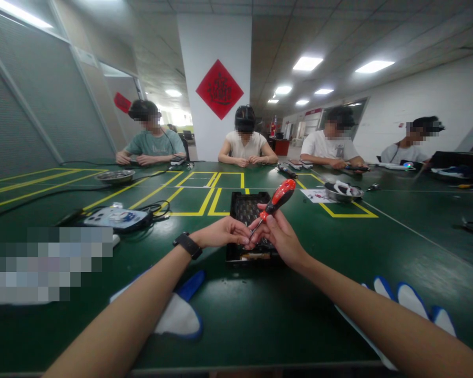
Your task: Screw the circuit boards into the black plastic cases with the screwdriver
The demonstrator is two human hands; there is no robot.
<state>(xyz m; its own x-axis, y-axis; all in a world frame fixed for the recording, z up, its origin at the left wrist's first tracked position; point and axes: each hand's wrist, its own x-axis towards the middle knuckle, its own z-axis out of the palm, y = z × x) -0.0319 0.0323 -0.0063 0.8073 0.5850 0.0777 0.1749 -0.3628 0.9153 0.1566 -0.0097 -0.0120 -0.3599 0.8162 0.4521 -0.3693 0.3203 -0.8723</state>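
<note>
A screwdriver (280, 196) with a red and black handle slants across my right hand (284, 236), its handle up and its shaft pointing down to the left. My right fingers are closed around it just below the handle. At the shaft's lower end, my left hand (230, 232) is pinched together by the tip; what sits between those fingertips is too small to make out. Both hands are over an open black case (250, 202) holding many small dark pieces. A yellowish piece (255, 256) lies along the case's near edge.
White gloves with blue edges lie under my left (181, 317) and right (411, 300) forearms. At left are a phone-like device (116, 218) with cables and a metal bowl (116, 177). Another bowl (343, 194) stands at right. Several people sit across the green table.
</note>
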